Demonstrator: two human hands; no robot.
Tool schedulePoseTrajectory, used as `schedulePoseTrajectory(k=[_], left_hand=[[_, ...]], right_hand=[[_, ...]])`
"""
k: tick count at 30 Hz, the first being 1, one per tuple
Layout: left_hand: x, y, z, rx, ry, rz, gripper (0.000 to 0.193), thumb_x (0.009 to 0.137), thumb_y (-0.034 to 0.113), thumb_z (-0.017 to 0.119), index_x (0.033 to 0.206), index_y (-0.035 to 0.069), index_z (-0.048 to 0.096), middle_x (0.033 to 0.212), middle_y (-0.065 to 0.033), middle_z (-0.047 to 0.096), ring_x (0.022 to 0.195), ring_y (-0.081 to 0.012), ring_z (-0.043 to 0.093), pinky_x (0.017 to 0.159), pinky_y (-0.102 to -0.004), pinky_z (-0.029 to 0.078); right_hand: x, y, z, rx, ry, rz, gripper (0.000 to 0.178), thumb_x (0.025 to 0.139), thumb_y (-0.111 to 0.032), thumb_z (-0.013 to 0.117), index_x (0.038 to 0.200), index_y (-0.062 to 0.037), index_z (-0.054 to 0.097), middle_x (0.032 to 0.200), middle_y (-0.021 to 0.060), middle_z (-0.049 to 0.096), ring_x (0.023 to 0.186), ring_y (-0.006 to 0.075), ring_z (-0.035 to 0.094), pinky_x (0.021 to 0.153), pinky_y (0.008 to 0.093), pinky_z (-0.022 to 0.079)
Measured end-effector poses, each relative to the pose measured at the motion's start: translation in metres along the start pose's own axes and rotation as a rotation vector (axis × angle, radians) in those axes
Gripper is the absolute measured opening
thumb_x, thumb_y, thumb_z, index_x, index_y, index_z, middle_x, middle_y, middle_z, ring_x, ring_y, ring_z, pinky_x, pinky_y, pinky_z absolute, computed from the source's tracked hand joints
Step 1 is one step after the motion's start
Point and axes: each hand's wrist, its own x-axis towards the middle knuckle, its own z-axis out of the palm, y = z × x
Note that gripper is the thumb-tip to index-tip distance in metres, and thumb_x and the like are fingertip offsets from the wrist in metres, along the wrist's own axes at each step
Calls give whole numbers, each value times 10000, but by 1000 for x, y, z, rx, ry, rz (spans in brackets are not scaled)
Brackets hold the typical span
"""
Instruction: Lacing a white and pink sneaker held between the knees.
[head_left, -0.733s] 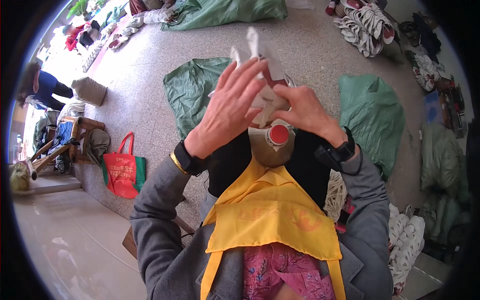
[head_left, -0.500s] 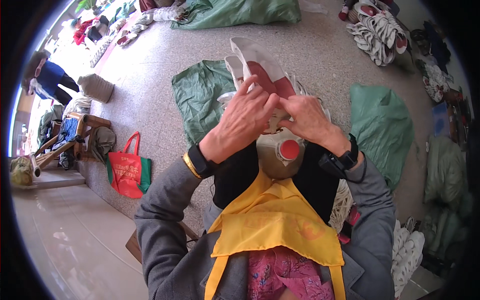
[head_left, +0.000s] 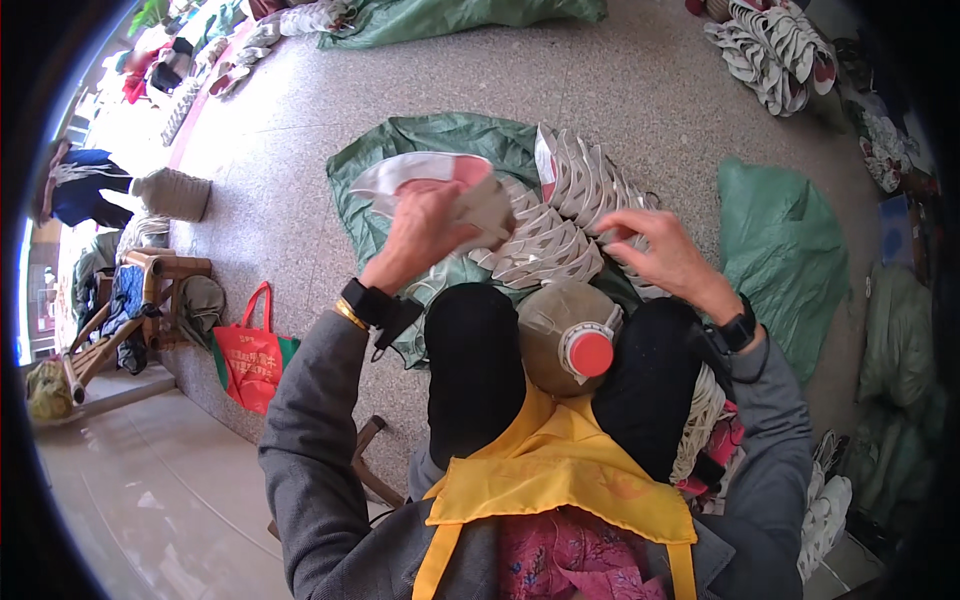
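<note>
My left hand [head_left: 425,225] is closed on a pale shoe upper [head_left: 487,208] with a reddish inner side, held up left of my knees and smeared by motion. To the right, my right hand [head_left: 668,258] hovers with fingers bent and apart; nothing shows in them. Between the hands, rows of stacked pale shoe uppers [head_left: 548,242] lie on a spread green sheet [head_left: 362,160]. A large cloudy plastic jug [head_left: 556,318] with a red cap [head_left: 590,353] stands between my knees.
Right of my hands lies a green sack [head_left: 780,250]. A red and green bag [head_left: 254,362] stands at left, near a bamboo chair [head_left: 150,290]. More shoe uppers [head_left: 765,55] are heaped at the far right. A person [head_left: 85,190] bends over at the far left.
My hands have parted. The left has carried the shoe upper leftward and tilted it over; the right has let go and moved right. The stacked uppers now show between them.
</note>
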Motion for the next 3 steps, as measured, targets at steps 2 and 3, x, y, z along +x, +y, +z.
schedulePoseTrajectory(k=[2,3], left_hand=[[6,-39,13,-24,53,-39,429,702,260,825,1022,23,665,861,-180,697,834,-355,687,766,-446,521],[12,-53,17,43,68,-61,484,703,280,831,1075,22,661,891,-177,709,856,-345,698,798,-447,524]], right_hand=[[-16,40,4,154,-38,173,230,871,-25,671,1097,-46,709,1011,74,735,908,206,719,862,334,566],[-24,69,9,217,-59,236,228,887,-49,681,1110,-75,721,1034,79,738,954,226,726,883,344,568]])
